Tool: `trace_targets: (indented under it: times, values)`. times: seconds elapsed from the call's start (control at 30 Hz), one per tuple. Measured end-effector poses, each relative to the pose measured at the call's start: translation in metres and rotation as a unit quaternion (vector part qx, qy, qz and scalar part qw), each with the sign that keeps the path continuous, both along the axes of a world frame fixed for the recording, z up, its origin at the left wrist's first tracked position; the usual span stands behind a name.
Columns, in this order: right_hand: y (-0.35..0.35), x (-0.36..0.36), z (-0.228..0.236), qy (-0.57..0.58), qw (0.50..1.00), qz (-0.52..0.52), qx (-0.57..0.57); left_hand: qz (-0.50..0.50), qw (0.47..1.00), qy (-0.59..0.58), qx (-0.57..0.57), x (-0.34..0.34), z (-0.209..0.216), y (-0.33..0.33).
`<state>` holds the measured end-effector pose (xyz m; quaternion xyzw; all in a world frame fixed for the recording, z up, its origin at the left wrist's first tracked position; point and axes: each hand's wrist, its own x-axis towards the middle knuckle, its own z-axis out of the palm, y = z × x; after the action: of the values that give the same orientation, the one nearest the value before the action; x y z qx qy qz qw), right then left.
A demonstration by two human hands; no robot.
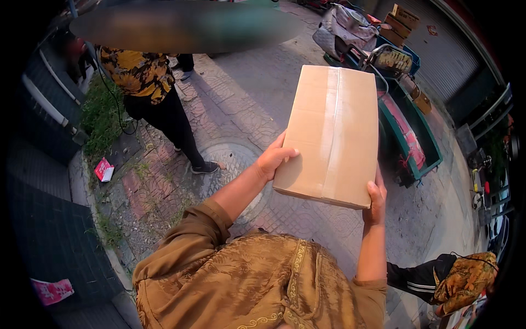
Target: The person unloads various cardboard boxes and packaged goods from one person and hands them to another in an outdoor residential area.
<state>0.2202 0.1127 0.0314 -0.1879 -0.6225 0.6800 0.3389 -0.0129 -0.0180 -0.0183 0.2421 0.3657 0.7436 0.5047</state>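
A brown cardboard box [318,131], taped along its middle with clear tape, is held up in front of me over the pavement. My left hand [274,158] grips its lower left edge, the thumb lying on the top face. On the opposite side, my right hand [376,200] clasps the near right corner with its thumb up along the edge. The fingers of both hands are partly hidden beneath and behind the box.
A green cargo tricycle [433,159] with a padded cover stands right of the box. One person in a patterned top [142,71] walks at left; another [466,277] is at lower right. Stacked boxes [399,24] sit far right. Grass [104,107] borders the brick-paved ground.
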Motion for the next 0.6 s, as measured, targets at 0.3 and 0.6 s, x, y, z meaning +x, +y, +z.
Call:
trace_targets:
  times: [0.3,0.6]
  values:
    - [0.026,-0.227,0.001,-0.053,0.956,0.256,-0.135,0.235,0.967,-0.045,-0.091,-0.131,0.017,-0.081]
    - [0.013,-0.336,0.004,-0.139,0.930,0.300,-0.158,0.296,0.933,-0.145,-0.145,-0.205,0.017,-0.118]
